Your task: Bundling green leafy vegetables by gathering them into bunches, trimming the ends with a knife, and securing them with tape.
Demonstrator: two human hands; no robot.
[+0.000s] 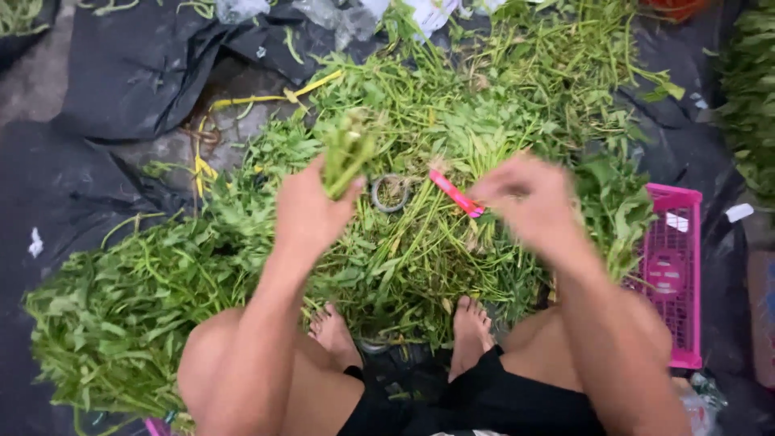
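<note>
Left hand (311,206) clenched on small bunch of green leafy stems (347,157), upright over the heap.
Right hand (529,202), blurred, pinches thin pink band (454,194); loose green leafy pile (420,242) beneath; pink plastic crate (674,274) right.

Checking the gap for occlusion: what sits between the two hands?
In the head view, between left hand and right hand: a roll of tape on the greens, and a pink strip at the right fingers.
</note>
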